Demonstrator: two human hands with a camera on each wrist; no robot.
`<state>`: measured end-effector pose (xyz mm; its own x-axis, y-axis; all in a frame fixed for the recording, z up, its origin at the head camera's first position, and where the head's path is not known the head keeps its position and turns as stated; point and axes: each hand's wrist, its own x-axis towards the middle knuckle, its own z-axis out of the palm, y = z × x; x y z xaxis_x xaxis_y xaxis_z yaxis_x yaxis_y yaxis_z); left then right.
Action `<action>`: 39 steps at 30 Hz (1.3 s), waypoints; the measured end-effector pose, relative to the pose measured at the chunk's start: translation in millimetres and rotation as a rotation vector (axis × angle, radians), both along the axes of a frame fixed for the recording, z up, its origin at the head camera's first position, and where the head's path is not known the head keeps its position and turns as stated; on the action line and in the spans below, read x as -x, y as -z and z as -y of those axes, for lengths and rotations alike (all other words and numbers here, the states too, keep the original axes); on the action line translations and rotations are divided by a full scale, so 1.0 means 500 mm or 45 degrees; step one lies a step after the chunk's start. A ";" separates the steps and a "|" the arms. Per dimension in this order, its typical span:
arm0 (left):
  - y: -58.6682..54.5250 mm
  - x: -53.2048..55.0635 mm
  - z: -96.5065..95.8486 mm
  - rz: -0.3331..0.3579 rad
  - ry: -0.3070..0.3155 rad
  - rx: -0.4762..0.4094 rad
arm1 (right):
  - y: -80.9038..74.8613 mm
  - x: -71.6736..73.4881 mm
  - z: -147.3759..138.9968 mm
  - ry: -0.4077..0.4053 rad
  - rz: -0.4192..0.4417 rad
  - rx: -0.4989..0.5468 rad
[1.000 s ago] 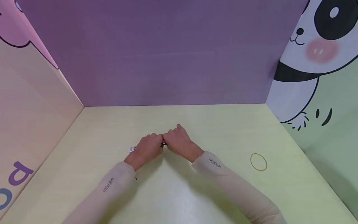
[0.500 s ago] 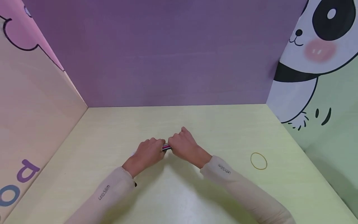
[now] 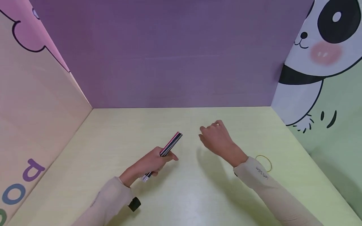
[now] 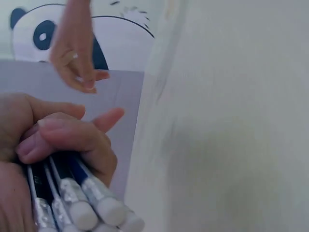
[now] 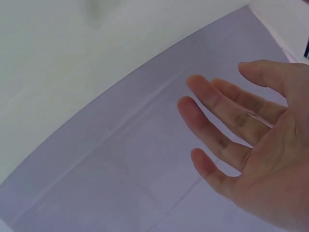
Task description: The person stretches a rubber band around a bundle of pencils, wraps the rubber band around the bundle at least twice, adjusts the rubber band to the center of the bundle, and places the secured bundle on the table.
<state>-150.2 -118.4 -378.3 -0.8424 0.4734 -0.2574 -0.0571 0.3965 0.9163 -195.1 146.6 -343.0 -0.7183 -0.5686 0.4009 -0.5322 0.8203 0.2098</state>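
Hand (L) (image 3: 151,161) grips bundle of pencils (image 3: 171,144), tilted above table (image 3: 181,201), white erasers (image 4: 83,216) twd wrist, other ends up & fwd. R hand (image 3: 216,138) free, fingers loosely bent, apart fr. pencils. Yellow rubber band (image 3: 269,160) on table, partly hidden behind R sleeve (image 3: 255,173). Purple wall (image 3: 181,53) at back, panda print (image 3: 326,51) on R.

The walls (image 3: 181,56), with a cartoon panda (image 3: 316,61) and coloured letters (image 3: 36,164), suggest a children's playroom or nursery.
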 end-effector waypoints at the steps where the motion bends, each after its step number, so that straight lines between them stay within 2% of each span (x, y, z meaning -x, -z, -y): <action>1: 0.004 -0.002 0.004 0.057 -0.010 -0.074 | 0.004 0.001 -0.017 0.011 0.018 0.016; 4: 0.017 -0.007 0.015 0.213 -0.029 -0.275 | 0.018 -0.003 -0.062 0.055 0.091 0.038; 9: 0.039 -0.016 0.023 0.392 -0.056 -0.544 | 0.044 -0.016 -0.129 0.130 0.207 0.094; 12: 0.045 -0.025 0.023 0.457 -0.061 -0.671 | 0.057 -0.022 -0.170 0.201 0.337 0.141; 16: 0.053 -0.037 0.020 0.505 -0.057 -0.788 | 0.075 -0.031 -0.227 0.333 0.568 0.206; 20: 0.065 -0.044 0.012 0.567 -0.031 -0.866 | 0.092 -0.034 -0.275 0.403 0.721 0.284; 25: 0.075 -0.051 0.003 0.625 -0.005 -0.946 | 0.097 -0.025 -0.322 0.362 0.787 0.334; 33: 0.069 -0.060 -0.009 0.598 0.036 -0.950 | 0.092 -0.030 -0.365 0.453 0.849 0.323; 39: 0.069 -0.063 -0.014 0.596 0.021 -0.923 | 0.085 -0.028 -0.376 0.472 0.963 0.344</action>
<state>-118.6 -111.3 -412.9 -0.7167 0.6662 -0.2060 -0.4913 -0.2726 0.8272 -181.0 334.7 -385.4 -0.9649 -0.2013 -0.1690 -0.1403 0.9381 -0.3166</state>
